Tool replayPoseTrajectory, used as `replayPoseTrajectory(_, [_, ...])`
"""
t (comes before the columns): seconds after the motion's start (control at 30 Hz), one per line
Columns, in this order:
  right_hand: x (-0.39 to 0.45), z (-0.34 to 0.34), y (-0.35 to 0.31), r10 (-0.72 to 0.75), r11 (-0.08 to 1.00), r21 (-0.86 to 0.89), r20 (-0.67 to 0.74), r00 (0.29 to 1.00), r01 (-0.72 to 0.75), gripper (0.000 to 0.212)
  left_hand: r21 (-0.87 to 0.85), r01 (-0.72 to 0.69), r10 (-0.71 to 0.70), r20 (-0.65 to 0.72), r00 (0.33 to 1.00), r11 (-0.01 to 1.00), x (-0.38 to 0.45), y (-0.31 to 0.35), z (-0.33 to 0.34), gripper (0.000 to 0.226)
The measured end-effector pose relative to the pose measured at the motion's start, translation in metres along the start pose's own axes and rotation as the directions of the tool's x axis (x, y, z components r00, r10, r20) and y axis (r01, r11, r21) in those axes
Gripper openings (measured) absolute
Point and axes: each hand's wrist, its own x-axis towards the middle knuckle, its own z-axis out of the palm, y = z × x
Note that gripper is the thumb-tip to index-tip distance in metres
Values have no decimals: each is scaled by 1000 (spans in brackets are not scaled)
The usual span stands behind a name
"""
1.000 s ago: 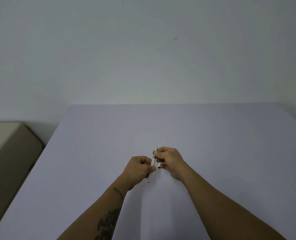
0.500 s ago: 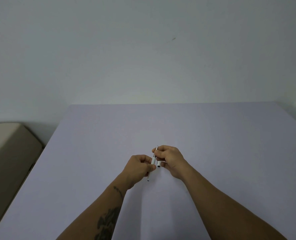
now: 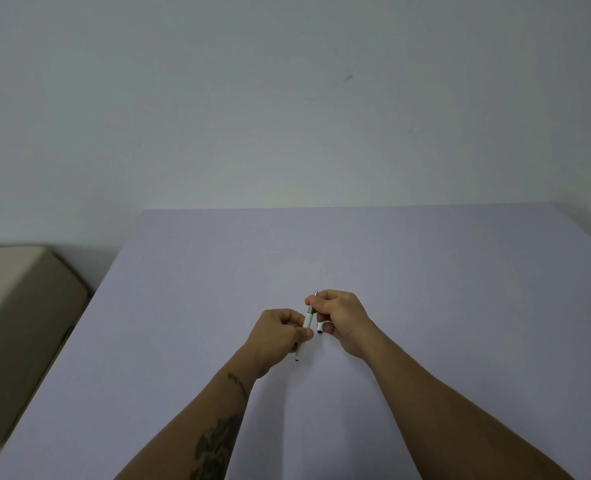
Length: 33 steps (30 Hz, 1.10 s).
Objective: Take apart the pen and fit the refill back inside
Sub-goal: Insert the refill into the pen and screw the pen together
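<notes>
I see a pale wall (image 3: 287, 98) filling the upper half of the frame, with one small dark mark (image 3: 348, 77) right of centre. Below it a lavender table (image 3: 425, 271) takes the lower half, its far edge running across the middle. At the left edge, beside the table and lower than its top, sits a beige box (image 3: 20, 299).

Both forearms enter from the bottom. The left forearm carries a dark tattoo (image 3: 218, 445) at lower centre.

The left hand (image 3: 276, 336) is just below frame centre, fingers curled closed, thumb and fingers pinched on the white barrel of the pen (image 3: 307, 322). The right hand (image 3: 342, 318) is just right of it and slightly higher, fingers also curled closed; its fingertips pinch the pen's upper, metallic section. The two hands are close, nearly touching around the pen.

The pen stands tilted, tip (image 3: 316, 292) up and leaning slightly right, its lower end projecting below the left hand. It is held above the table, at centre frame.

A short white piece with a dark end (image 3: 319, 329) shows under the right hand's fingers, just right of the barrel. I take it for the cap but cannot confirm, and I cannot tell which fingers secure it. I cannot tell whether the barrel joint is loosened.
</notes>
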Motion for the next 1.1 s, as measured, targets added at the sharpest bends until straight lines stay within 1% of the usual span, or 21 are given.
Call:
replayPoseTrajectory(0.03, [1,1,0,-21,999,-40,-24,999,20,14,4,-2,2,-1,1000,1000,0,0,0,8])
replayPoseTrajectory(0.1, [3,3,0,-57,993,-104,-68,996,50,27,13,-10,10,-6,1000,1000,0,-1,2,7])
replayPoseTrajectory(0.17, [5,5,-1,-60,990,-132,-78,995,49,33,29,-16,17,-15,1000,999,0,-1,3,7])
replayPoseTrajectory(0.2, [5,4,-2,-41,989,-144,-66,997,31,33,35,-14,15,-19,1000,999,0,-1,2,7])
replayPoseTrajectory(0.27, [4,2,-4,25,987,-161,-8,1000,-26,24,28,2,-1,-21,1000,1000,0,-1,0,7])
replayPoseTrajectory(0.33, [3,-2,-7,84,990,-123,75,994,-74,12,3,24,-24,-13,1000,1000,0,-1,-2,5])
replayPoseTrajectory(0.37, [3,-3,-8,96,991,-101,111,989,-85,9,-4,33,-33,-7,999,999,0,-1,-3,5])
replayPoseTrajectory(0.43, [4,-5,-8,94,991,-113,138,986,-78,16,-13,42,-42,3,999,999,0,0,-4,5])
replayPoseTrajectory(0.5, [5,-4,-8,73,987,-152,116,991,-55,17,-8,45,-45,5,999,999,-1,1,-5,5])
replayPoseTrajectory(0.57, [6,-2,-8,53,984,-175,77,996,-39,11,10,49,-49,2,999,999,-2,1,-4,5])
replayPoseTrajectory(0.6, [7,-1,-7,40,981,-191,57,998,-29,12,16,52,-52,1,999,999,-2,1,-3,6])
replayPoseTrajectory(0.67, [8,0,-5,13,971,-238,12,1000,-10,22,28,56,-56,0,998,998,-2,1,-2,7])
replayPoseTrajectory(0.73, [8,1,-4,0,959,-282,-22,1000,-6,26,39,63,-63,2,998,997,-1,1,0,8])
replayPoseTrajectory(0.8, [7,-1,-4,17,959,-282,-23,1000,-23,22,39,71,-71,6,997,997,-1,1,1,6])
replayPoseTrajectory(0.9, [5,-5,-7,70,978,-198,33,997,-62,7,33,75,-75,23,997,997,0,4,-2,5])
replayPoseTrajectory(0.97, [6,-5,-8,52,979,-199,33,998,-45,6,37,77,-77,21,997,996,2,5,-2,5])
replayPoseTrajectory(1.03, [8,-2,-9,6,959,-283,3,1000,-5,16,47,86,-87,16,996,995,2,6,0,7])
replayPoseTrajectory(1.1, [10,-1,-8,-11,939,-345,-10,1000,7,24,49,101,-102,20,995,994,4,4,1,9])
